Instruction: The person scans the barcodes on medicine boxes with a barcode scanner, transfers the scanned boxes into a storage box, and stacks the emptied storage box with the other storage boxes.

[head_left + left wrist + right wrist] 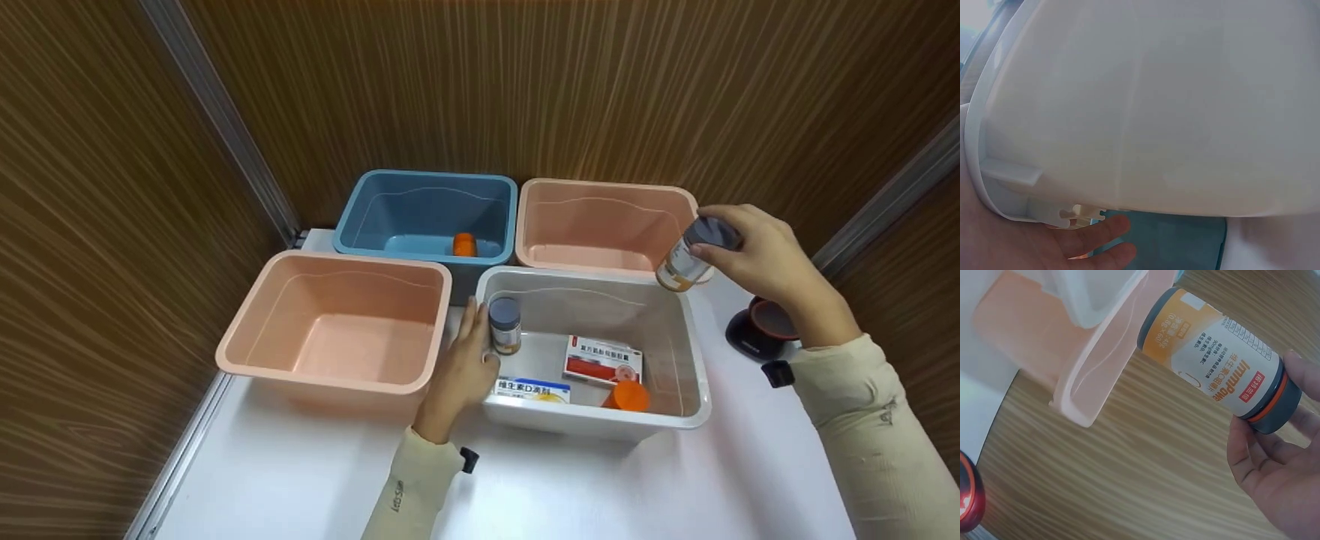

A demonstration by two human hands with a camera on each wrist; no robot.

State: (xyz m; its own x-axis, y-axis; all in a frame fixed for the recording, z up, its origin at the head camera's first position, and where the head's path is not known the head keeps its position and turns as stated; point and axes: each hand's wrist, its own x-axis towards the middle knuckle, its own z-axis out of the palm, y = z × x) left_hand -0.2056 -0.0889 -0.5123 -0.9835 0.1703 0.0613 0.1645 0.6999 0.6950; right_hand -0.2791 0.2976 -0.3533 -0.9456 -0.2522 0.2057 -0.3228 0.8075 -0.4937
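Bin (592, 304), white: 2 boxes (604, 361), bottle (505, 326), orange object (628, 396).

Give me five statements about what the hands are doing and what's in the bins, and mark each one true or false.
1. The right hand holds a bottle by its cap. True.
2. The left hand holds a box. False: it touches the left side of the white bin.
3. A red-and-white box lies in the white bin. True.
4. The second bottle lies on its side in the white bin. False: it stands upright there.
5. The blue bin has nothing in it. False: it holds an orange item.
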